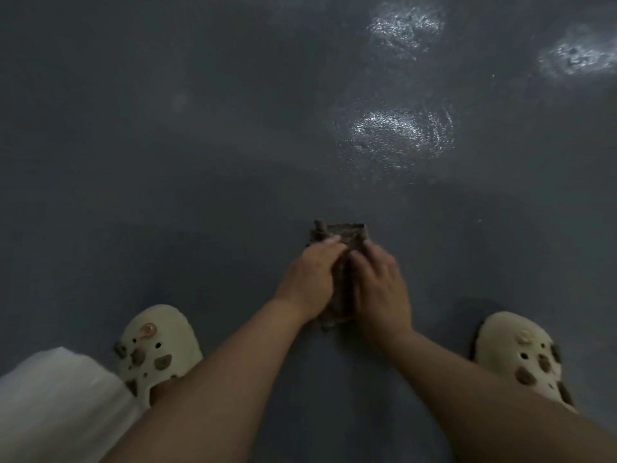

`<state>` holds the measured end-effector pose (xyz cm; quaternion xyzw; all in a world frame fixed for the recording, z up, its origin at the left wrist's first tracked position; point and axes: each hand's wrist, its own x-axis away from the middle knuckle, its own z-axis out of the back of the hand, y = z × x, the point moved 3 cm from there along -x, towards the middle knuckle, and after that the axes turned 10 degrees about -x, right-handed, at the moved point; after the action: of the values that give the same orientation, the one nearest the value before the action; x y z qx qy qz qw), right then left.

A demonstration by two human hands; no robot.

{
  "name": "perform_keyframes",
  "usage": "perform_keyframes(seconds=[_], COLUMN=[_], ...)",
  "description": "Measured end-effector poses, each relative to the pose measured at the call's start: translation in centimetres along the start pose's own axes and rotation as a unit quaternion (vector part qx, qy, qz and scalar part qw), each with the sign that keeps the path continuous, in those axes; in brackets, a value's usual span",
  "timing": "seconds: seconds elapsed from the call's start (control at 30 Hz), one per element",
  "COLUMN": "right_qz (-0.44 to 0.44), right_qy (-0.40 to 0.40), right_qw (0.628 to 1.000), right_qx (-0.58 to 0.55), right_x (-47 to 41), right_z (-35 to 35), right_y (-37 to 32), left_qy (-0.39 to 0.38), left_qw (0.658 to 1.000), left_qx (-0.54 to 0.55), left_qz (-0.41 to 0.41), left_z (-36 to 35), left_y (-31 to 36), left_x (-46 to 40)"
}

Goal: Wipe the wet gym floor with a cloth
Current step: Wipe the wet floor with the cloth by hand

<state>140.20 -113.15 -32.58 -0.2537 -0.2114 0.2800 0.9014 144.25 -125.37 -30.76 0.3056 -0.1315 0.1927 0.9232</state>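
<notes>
A dark brown cloth (344,233) lies flat on the grey gym floor (167,162) in front of me. My left hand (309,275) presses on its left side and my right hand (379,285) presses on its right side, fingers pointing forward. The hands hide most of the cloth; its far edge and a near corner show. A shiny wet patch (390,132) glistens on the floor beyond the cloth, to the right.
Two more wet patches shine farther off, one at the top (404,25) and one at the right edge (577,58). My cream clogs stand to either side, left (157,349) and right (524,355). A white trouser leg (56,402) fills the lower left.
</notes>
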Motion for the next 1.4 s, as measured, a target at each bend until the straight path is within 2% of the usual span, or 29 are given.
perform_keyframes(seconds=[0.07,0.13,0.2,0.37,0.5,0.67,0.8,0.93,1.03,1.13,1.2,1.3,1.4], right_qz=[-0.005,-0.029,-0.019,0.058,0.074,-0.081,-0.236,-0.314,-0.279,-0.182,-0.125,-0.104,-0.107], right_qy=[-0.069,-0.077,-0.086,-0.104,-0.075,0.011,0.069,0.09,0.077,0.018,0.01,0.015,0.018], right_qw=[0.995,0.99,0.984,0.978,0.977,0.984,0.963,0.944,0.956,0.981,0.99,0.992,0.993], right_qx=[0.069,0.117,0.154,0.172,0.185,0.159,0.113,0.044,0.043,0.06,0.069,0.064,0.055], right_x=[0.7,0.4,-1.0,-6.0,-6.4,-4.9,-2.1,-2.2,-1.8,1.2,4.1,8.2,9.0], right_z=[-2.9,-4.3,-4.2,-1.9,0.4,5.7,9.7,8.9,5.9,2.2,0.2,-2.4,-2.5], right_y=[-1.2,-2.1,-2.4,-1.5,1.7,9.7,15.7,14.2,10.1,6.3,4.8,3.8,3.7], left_qy=[0.096,0.119,0.113,0.102,0.003,-0.119,-0.141,-0.156,-0.152,-0.145,-0.126,-0.088,-0.101], left_qw=[0.993,0.984,0.982,0.987,0.989,0.949,0.925,0.919,0.923,0.932,0.938,0.945,0.944], left_qx=[0.031,-0.003,-0.024,-0.062,-0.142,-0.289,-0.348,-0.352,-0.34,-0.311,-0.296,-0.283,-0.284], left_qz=[0.06,0.131,0.152,0.112,0.046,0.034,0.063,0.087,0.1,0.118,0.128,0.137,0.137], left_z=[1.0,1.5,1.1,-0.4,-2.2,-4.6,-5.5,-5.5,-5.4,-5.4,-5.6,-5.8,-5.7], left_y=[-1.9,-3.4,-3.7,-1.5,1.5,4.2,5.1,6.1,6.1,5.7,5.6,5.3,5.2], left_x=[0.3,0.7,1.2,2.0,2.5,3.3,3.3,2.8,2.8,3.0,2.9,3.0,3.2])
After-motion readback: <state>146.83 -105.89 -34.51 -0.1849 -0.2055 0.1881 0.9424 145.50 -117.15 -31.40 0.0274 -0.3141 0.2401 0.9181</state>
